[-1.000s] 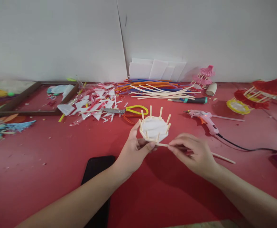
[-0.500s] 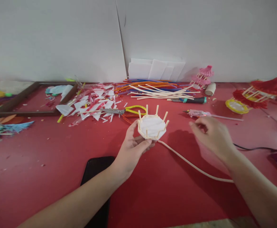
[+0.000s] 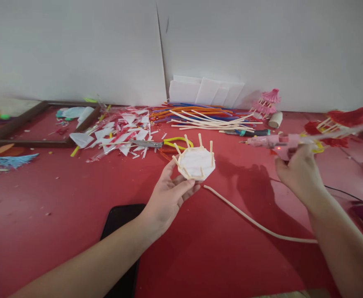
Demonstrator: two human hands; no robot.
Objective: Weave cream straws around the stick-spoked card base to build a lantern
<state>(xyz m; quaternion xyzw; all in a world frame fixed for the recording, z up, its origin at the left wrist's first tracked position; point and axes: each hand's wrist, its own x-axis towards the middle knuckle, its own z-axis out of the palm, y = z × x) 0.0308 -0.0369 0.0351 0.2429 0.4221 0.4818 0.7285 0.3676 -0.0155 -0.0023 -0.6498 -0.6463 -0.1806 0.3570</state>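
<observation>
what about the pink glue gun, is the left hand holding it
No, the right hand grips the pink glue gun, while the left hand holds a white base with pale sticks.

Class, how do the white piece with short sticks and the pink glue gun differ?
The white piece has short sticks around its edge; the glue gun has a narrow nozzle. The left hand holds the white piece, the right hand the glue gun. Both are held.
</observation>
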